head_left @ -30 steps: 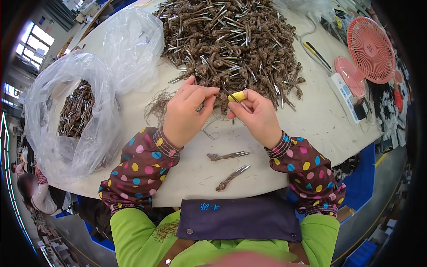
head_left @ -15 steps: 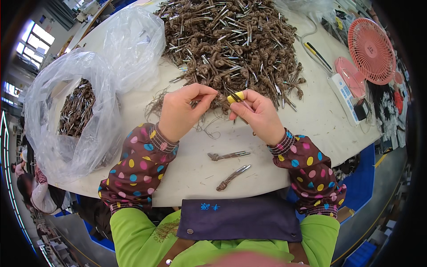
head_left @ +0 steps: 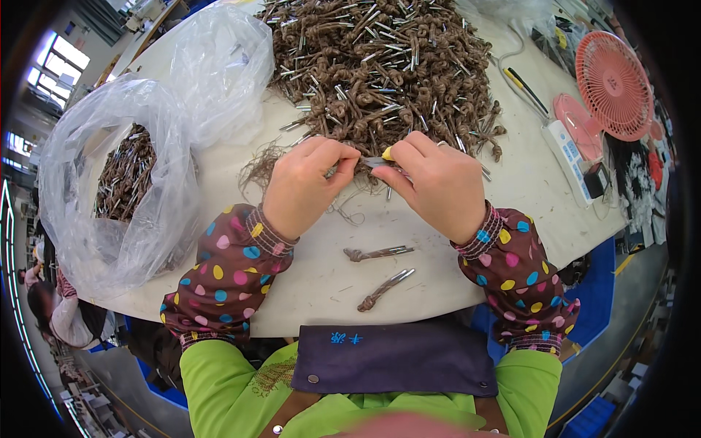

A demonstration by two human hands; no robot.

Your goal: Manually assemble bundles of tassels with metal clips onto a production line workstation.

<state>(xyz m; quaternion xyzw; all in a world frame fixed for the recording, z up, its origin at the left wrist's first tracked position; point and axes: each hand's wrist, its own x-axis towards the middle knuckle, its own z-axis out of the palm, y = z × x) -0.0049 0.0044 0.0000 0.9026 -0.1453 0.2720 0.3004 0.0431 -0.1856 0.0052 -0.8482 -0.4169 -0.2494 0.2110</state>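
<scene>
Over the front edge of a brown cord heap (head_left: 380, 80), both hands meet. My left hand (head_left: 305, 179) is closed in a pinch, with brown knotted cord (head_left: 361, 169) showing at its fingertips; most of it is hidden. Gripped in my right hand (head_left: 438, 179) are small thread snips (head_left: 376, 162), their silvery blade pointing left at the left fingertips. Yellow wrapping shows on a right finger. Two single knotted cords with shiny metal tips lie nearer me, one cord (head_left: 378, 252) above the other cord (head_left: 385, 290). Loose thread (head_left: 259, 169) lies beside my left hand.
An open clear plastic bag (head_left: 73, 241) holding similar cords stands at left, with another clear bag (head_left: 219, 73) behind it. At right are a pink fan (head_left: 613, 84), a white power strip (head_left: 568, 164) and a yellow-black cutter (head_left: 524, 89). Another person (head_left: 69, 317) sits far left.
My right hand has turned palm down and moved slightly up and right, and the snips' blade now shows at the left fingertips. My left hand has barely moved.
</scene>
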